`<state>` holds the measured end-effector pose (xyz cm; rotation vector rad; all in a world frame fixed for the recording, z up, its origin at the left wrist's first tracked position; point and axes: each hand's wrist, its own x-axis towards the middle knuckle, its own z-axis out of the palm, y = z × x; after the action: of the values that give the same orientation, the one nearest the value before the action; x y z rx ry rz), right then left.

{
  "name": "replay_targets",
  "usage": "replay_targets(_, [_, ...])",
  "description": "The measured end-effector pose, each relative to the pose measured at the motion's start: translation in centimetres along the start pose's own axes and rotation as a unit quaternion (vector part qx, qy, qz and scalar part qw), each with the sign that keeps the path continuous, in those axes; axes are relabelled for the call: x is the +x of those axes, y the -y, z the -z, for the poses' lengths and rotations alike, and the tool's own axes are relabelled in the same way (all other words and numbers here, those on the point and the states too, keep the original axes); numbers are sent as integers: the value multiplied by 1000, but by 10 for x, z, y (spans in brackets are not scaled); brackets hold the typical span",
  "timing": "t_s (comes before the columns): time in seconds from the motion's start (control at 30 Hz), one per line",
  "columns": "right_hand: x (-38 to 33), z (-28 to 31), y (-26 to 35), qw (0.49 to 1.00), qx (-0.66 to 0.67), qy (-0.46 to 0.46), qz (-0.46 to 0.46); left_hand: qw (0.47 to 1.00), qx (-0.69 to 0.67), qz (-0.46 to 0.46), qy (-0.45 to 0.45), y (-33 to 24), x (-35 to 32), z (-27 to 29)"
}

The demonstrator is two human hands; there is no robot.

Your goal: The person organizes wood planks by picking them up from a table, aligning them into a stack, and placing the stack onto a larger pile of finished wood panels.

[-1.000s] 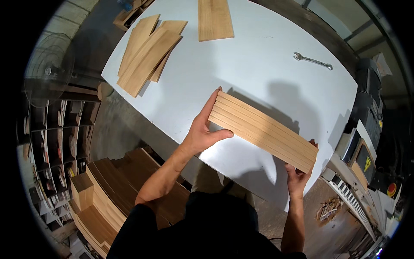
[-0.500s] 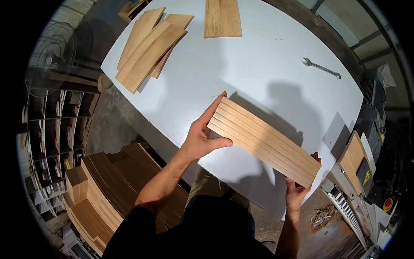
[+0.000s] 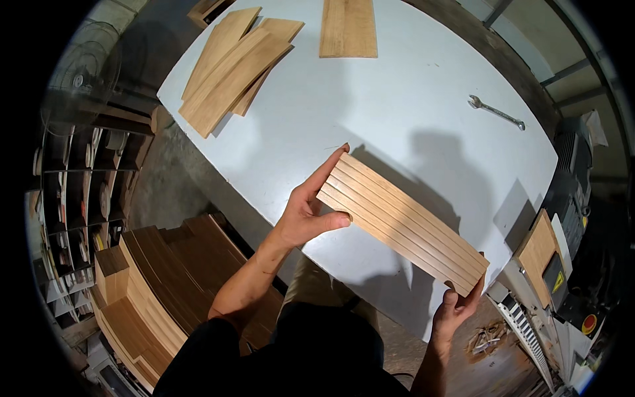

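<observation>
Above the white table I hold up a stack of light wooden boards, their long edges side by side facing me. My left hand grips the left end, thumb on the near side and fingers round the far side. At the lower right end my right hand clasps the stack, its thumb on the near side and the fingers mostly hidden behind. The stack slants down to the right and casts a shadow on the table.
Several loose boards overlap at the table's far left. A single board lies at the far edge, a wrench at the right. Brown boards are piled at my lower left, beside shelving. A machine stands at right.
The right end of the stack has dipped slightly, and my right hand has shifted a little, its fingers now less visible over the far side. The view has moved slightly.
</observation>
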<state>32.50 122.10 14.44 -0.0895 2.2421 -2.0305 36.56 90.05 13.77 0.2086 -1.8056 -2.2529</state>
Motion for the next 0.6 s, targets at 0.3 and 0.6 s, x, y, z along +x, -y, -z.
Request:
replay_targets(0.3, [-10,-3,4,997,-58,-45,1,1000,22,-14,-3,2,-4,1])
replay_targets(0.6, [-12,4,-4,996,-78,-45,10,999,29,-21,8,4,-6,4])
